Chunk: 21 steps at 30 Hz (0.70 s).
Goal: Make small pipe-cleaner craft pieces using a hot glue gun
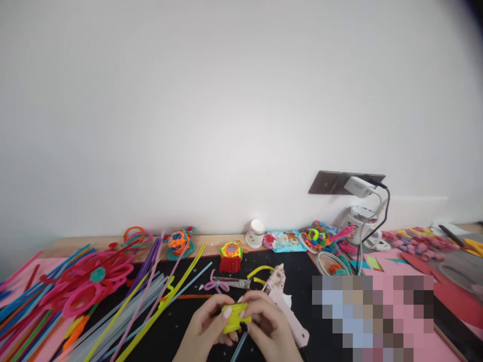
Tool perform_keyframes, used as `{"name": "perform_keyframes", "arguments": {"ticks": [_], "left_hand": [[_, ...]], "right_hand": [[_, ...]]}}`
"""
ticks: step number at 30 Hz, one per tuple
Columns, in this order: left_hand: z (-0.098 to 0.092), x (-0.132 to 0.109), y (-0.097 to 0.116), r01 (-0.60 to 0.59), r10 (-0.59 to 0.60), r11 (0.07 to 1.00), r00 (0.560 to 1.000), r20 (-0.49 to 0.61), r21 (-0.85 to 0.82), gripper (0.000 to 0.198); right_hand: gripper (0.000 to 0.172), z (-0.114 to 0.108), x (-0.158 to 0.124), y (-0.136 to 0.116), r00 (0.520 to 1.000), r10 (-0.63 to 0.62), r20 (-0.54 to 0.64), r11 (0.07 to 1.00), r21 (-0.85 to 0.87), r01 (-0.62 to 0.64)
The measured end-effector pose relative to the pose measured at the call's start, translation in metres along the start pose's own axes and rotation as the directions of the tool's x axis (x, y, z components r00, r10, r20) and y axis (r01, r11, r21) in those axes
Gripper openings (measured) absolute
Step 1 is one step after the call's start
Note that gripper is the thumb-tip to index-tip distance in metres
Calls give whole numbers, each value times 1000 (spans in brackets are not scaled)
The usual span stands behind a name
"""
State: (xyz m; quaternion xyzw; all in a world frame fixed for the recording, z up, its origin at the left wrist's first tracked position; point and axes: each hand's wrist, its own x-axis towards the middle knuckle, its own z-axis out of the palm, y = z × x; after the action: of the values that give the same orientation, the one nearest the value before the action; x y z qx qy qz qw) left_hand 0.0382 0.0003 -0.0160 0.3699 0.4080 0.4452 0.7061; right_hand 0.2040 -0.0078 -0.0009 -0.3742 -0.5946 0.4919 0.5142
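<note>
Sideways, yellow bundle (234,317) between left hand (206,328), right hand (269,327)

Left grip (206,329) and right grip (268,328), lower centre of frame: two bare hands. Wrists run uncovered into the bottom edge, which crops them; any sleeve line is out of view. Fingernails (227,312) are long with rounded tips and a pale pinkish-white finish. Finer detail is too small to tell.
</note>
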Motion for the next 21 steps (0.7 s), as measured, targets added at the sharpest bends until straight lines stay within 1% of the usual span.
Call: {"name": "perform_keyframes", "arguments": {"ticks": [3, 6, 10, 12, 14, 16, 21], "left_hand": [[-2, 2, -2, 16, -17, 1000, 1000, -25, -24, 40], [-6, 5, -4, 25, -25, 999, 999, -19, -38, 40], [-9, 8, -7, 36, -36, 999, 999, 11, -38, 39], [-9, 8, -8, 35, -35, 999, 999, -3, -35, 38], [-8, 7, -8, 23, -23, 999, 999, -26, -32, 37], [-7, 6, -9, 3, -4, 1000, 999, -35, -29, 36], [-6, 3, -7, -31, 31, 1000, 1000, 3, -3, 35]], "right_hand": [[28, -1, 1, -2, 1000, -20, -1, 996, -91, 20], [31, -2, 1, -3, 1000, -24, -6, 988, -152, 22], [42, -2, -1, 1, 1000, -10, -21, 993, -117, 7], [46, -2, -2, 4, 999, -18, -32, 997, -74, 16], [45, -2, -3, 7, 999, -31, -34, 999, -45, 30], [40, -2, -3, 8, 999, -42, -26, 999, -35, 41], [28, -3, -1, 7, 999, -34, -10, 999, -5, 34]]}}
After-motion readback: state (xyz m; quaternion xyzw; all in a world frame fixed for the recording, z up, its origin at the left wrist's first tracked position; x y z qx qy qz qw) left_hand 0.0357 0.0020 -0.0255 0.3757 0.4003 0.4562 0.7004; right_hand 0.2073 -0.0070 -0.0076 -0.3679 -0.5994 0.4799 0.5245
